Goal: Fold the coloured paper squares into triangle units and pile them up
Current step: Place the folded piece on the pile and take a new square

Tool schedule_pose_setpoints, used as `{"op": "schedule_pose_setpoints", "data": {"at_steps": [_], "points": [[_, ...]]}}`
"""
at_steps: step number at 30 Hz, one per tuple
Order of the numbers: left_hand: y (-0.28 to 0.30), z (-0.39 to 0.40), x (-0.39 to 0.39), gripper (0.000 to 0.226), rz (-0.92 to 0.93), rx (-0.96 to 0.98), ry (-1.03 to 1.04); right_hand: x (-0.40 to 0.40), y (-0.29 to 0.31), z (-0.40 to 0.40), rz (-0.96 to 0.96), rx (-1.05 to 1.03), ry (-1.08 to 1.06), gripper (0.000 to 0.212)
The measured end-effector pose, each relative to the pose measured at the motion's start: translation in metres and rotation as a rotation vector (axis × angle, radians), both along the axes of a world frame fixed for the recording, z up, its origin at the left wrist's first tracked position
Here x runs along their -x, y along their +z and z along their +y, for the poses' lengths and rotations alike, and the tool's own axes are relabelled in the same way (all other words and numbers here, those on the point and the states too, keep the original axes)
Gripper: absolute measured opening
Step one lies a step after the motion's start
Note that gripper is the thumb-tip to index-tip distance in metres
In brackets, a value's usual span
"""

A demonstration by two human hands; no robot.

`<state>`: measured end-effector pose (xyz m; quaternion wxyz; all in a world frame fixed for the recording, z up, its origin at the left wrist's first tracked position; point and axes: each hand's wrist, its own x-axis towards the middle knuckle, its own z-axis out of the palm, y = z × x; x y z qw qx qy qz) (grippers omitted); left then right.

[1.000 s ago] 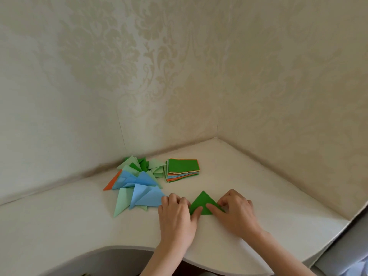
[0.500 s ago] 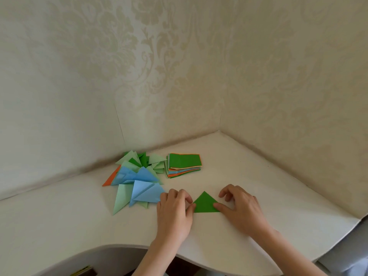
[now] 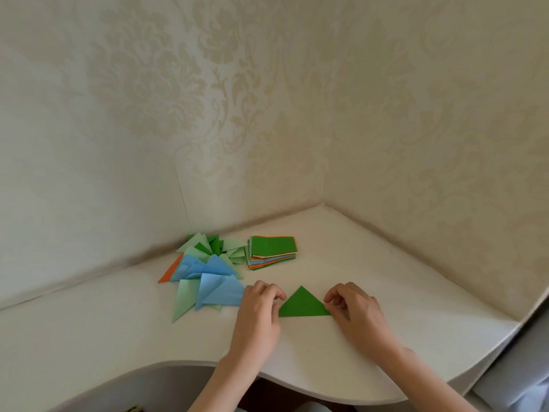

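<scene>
A pile (image 3: 205,275) of folded triangles lies done, a stack (image 3: 272,251) of squares waits, and the green triangle (image 3: 303,304) sits between the left hand (image 3: 258,310), fingers curled at its corner, and the right hand (image 3: 356,310), pinching the other corner.

- The left hand (image 3: 258,315) is showing bare, with no ring, watch or glove on it.
- The right hand (image 3: 358,315) is likewise showing bare.
- Both forearms are running uncovered below the hands to the picture's lower edge, no sleeve showing.

I sit at a white corner desk (image 3: 401,307) with a curved front edge. Cream patterned wallpaper (image 3: 267,99) covers both walls.
</scene>
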<state>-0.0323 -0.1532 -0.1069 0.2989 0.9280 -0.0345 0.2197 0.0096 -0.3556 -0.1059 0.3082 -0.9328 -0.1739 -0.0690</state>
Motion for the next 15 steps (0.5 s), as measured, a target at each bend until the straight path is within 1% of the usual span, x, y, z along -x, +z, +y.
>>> {"op": "schedule_pose_setpoints", "data": {"at_steps": [2,5,8,11,14,15], "points": [[0.002,-0.011,0.001,0.009,-0.010,-0.053,0.024,0.000,0.000,0.000,-0.010,0.012,-0.012,0.005],[0.006,-0.027,0.001,0.029,0.061,-0.119,0.113,0.001,-0.001,0.002,-0.017,0.033,-0.026,0.004],[0.012,-0.037,-0.003,0.039,0.167,-0.178,0.162,0.000,-0.002,0.003,-0.028,0.061,-0.038,0.006],[0.012,-0.040,-0.010,0.039,0.207,-0.057,0.135,0.000,-0.004,0.003,-0.045,0.071,-0.042,0.006],[0.012,-0.038,-0.012,0.031,0.192,-0.016,0.079,-0.001,-0.003,0.002,-0.021,0.061,-0.038,0.003],[0.012,-0.036,-0.012,0.029,0.169,0.001,0.056,-0.003,-0.001,0.002,0.005,0.031,-0.040,0.007]]}}
